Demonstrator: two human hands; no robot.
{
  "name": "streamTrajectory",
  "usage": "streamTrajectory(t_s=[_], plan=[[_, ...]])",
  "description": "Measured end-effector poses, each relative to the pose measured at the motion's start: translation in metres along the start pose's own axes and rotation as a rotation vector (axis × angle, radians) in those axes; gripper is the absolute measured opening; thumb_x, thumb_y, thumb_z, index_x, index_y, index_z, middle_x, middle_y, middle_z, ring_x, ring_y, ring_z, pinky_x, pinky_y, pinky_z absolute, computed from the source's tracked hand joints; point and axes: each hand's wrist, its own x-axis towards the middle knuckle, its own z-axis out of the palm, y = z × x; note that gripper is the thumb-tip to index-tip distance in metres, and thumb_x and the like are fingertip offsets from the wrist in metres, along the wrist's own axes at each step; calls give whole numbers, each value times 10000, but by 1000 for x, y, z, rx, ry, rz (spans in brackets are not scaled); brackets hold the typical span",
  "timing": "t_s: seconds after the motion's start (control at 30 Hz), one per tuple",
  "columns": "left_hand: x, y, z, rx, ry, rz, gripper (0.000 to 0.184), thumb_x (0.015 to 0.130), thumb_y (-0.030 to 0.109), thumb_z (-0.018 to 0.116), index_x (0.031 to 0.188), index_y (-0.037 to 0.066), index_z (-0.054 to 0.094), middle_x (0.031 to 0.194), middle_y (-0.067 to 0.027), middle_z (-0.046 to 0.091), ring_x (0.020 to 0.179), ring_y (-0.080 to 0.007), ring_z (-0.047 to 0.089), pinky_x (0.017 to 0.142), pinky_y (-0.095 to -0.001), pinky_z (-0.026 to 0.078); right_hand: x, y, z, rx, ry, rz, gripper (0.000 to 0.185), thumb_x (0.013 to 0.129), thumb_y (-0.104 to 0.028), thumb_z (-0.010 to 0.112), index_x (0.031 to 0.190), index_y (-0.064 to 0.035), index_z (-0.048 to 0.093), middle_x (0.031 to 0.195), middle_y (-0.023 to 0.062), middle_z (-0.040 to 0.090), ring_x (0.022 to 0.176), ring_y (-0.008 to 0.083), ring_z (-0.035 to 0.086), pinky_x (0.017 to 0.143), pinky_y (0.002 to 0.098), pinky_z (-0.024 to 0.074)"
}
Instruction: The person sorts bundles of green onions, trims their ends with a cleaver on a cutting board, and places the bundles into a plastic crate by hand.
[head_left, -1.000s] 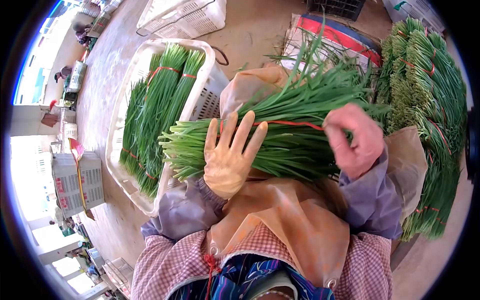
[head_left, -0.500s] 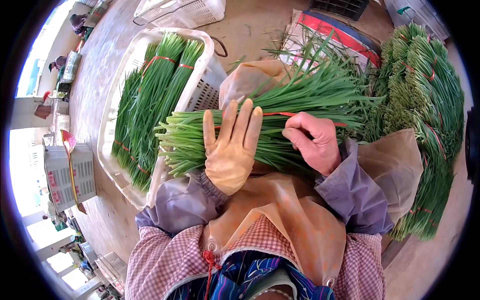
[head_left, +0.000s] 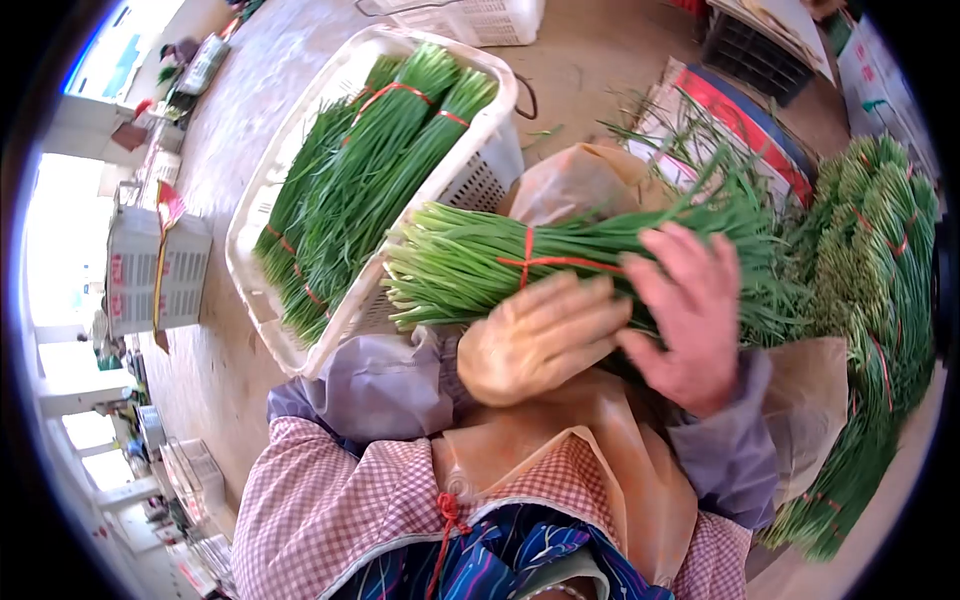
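Apparently the left hand [head_left: 540, 340] and right hand [head_left: 690, 310] touch one tied bundle [head_left: 470, 260].

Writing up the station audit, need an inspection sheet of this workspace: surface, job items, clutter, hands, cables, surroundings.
Surface: apron over the lap, under the bundle; concrete floor below.
Job items: green leafy bundle lying crosswise, red band around its stems; white crate holding banded bundles.
Clutter: loose leaves on a striped sack, a few scraps on the floor.
Hands: left yellow-gloved, right bare; both at the bundle, fingers extended, motion-blurred.
Cables: nothing seen.
Surroundings: stacked bundles at right, black crate beyond, grey-white crate at far left.
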Motion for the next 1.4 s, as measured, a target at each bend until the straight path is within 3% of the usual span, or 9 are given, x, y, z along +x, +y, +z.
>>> streamTrajectory(t_s=[0.13, 0.27, 0.53, 0.73, 0.87, 0.93, 1.0, 1.23, 1.4], plan=[[-58, 10, -15, -242, -34, -10, 324, 751, 142, 671, 1068, 77, 683, 1115, -137, 669, 1042, -273, 659, 845, -409, 544, -5, 21, 63, 116, -175, 141, 955, 695, -488, 765, 1467, -83, 375, 1433, 181, 410, 1342, 376, 372, 1116, 557, 237], [-86, 2, -9, -247, -136, -760, 602, 766, 384, 786, 1213, 19, 618, 1179, -211, 629, 1099, -425, 581, 965, -485, 448, -23, 45, 81, 488, -127, 203, 944, 790, -548, 705, 1471, -3, 344, 1392, 239, 443, 1296, 405, 420, 1105, 469, 301], [-9, -62, 37, -1028, 88, -671, 989, 680, 560, 836, 1396, -9, 459, 1431, -191, 461, 1382, -361, 340, 1146, -455, 248, -43, 40, 86, 950, -71, 381, 866, 897, -420, 672, 1489, 64, 267, 1455, 249, 418, 1383, 320, 380, 1141, 383, 281], [41, -72, 21, -1365, 21, -515, 1143, 608, 431, 923, 1488, 26, 317, 1451, -104, 450, 1354, -250, 398, 1130, -381, 311, -57, 38, 76, 1193, -92, 484, 826, 922, -264, 656, 1527, 48, 188, 1540, 211, 317, 1465, 244, 205, 1185, 345, 141], [43, -106, 66, -1574, 82, -534, 1067, 629, 321, 914, 1472, 15, 337, 1396, -107, 513, 1273, -244, 496, 1086, -372, 383, -39, 40, 64, 1266, -105, 452, 776, 915, -248, 657, 1505, 51, 250, 1531, 222, 319, 1444, 285, 259, 1179, 370, 180], [67, -97, 56, -1701, 57, -497, 1027, 644, 323, 904, 1454, 2, 361, 1340, -118, 562, 1212, -236, 548, 1048, -371, 429, -27, 49, 34, 1001, -148, 407, 725, 908, -278, 672, 1464, 51, 342, 1375, 220, 506, 1274, 293, 481, 1095, 392, 346], [79, -104, 61, -1598, 29, -469, 985, 624, 336, 890, 1415, -11, 418, 1316, -164, 579, 1174, -289, 595, 1030, -440, 469, -27, 67, 13, 877, -262, 453, 700, 905, -328, 668, 1430, 50, 401, 1261, 214, 609, 1173, 292, 575, 1038, 399, 418], [167, -114, 39, -1358, -82, -556, 827, 595, 104, 925, 1314, 20, 524, 1242, -71, 634, 1144, -187, 585, 996, -341, 473, -14, 137, 73, 1338, 763, 802, 217, 986, -144, 562, 1119, 7, 643, 943, 91, 705, 820, 139, 656, 736, 295, 526], [215, -150, 104, -492, -316, -597, 926, 576, 314, 908, 1321, 9, 450, 1149, -191, 652, 1086, -321, 634, 958, -388, 494, -53, 185, 238, 1312, 670, 1105, 265, 977, -234, 585, 862, -2, 638, 683, 43, 619, 575, 129, 548, 557, 300, 467]])
